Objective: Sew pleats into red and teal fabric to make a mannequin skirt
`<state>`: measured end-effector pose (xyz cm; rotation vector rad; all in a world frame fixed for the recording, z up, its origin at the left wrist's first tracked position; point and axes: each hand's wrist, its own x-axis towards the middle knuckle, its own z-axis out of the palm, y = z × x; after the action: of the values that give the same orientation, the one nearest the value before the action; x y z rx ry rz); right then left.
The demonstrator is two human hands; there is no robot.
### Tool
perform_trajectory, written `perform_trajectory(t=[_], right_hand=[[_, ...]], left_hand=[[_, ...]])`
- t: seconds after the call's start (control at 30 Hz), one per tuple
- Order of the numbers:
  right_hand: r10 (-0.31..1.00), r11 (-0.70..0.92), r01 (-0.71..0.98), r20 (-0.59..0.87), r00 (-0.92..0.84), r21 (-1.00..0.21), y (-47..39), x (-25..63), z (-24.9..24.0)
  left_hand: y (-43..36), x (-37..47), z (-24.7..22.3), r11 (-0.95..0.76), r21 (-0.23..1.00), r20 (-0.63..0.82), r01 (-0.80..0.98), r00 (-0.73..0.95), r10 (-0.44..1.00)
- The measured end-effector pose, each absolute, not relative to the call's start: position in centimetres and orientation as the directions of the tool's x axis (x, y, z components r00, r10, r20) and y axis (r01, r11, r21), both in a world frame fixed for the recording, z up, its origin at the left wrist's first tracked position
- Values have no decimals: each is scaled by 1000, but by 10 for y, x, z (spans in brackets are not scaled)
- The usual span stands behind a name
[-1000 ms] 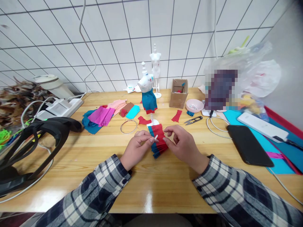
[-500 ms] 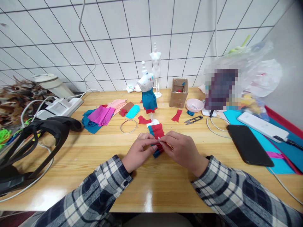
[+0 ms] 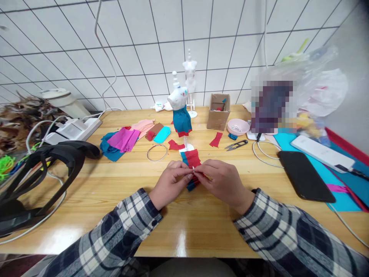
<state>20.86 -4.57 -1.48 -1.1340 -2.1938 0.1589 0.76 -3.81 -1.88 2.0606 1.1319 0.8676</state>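
Note:
My left hand (image 3: 172, 181) and my right hand (image 3: 223, 181) meet fingertip to fingertip at the middle of the table, both closed in a pinch. A tiny whitish tip (image 3: 193, 168) shows between the fingers, too small to name. Under the fingertips lies a creased red and blue piece of crepe paper (image 3: 193, 156), partly covered by both hands. Just behind it stands a small white dress-form mannequin (image 3: 178, 98) in a blue skirt (image 3: 182, 120) with a red hem. Red scraps (image 3: 215, 139) and thread snips (image 3: 236, 145) lie to the right of it.
At the left are a black headset (image 3: 43, 181), a power strip (image 3: 76, 132) and coloured sheets (image 3: 123, 140) beside a wire ring (image 3: 157, 152). A second mannequin (image 3: 190, 73), a cardboard box (image 3: 218, 115) and a pink bowl (image 3: 238, 127) stand behind. A black phone (image 3: 305, 176) lies right.
The left thumb and index finger have drawn closer together at the pinch. Otherwise the hands and paper stay in place; the view has shifted slightly.

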Motion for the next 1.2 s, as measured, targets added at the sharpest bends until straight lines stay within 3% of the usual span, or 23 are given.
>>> perform_trajectory(t=[0.1,0.23,0.33,0.53,0.97,1.2], right_hand=[[789,590,675,493,-367,-442,-46,206,-14],[923,383,489,303,-238,-783,-42,202,-15],[959,255,359,189,-209,-898,-40,200,-17],[945,313,358,251,-209,-880,-43,199,-19],[890,403,367,267,-369,-838,-48,197,-19],[896,391,383,251,-366,-837,-46,198,-21]], left_hand=[[-40,10,-19,-464,741,275,485,411,869],[-42,11,-18,-545,651,371,529,405,836],[-42,10,-16,-575,614,414,540,400,818],[-41,10,-14,-525,629,383,573,359,851],[-35,8,-17,-452,693,364,562,269,892],[-34,6,-19,-419,725,318,546,274,908]])
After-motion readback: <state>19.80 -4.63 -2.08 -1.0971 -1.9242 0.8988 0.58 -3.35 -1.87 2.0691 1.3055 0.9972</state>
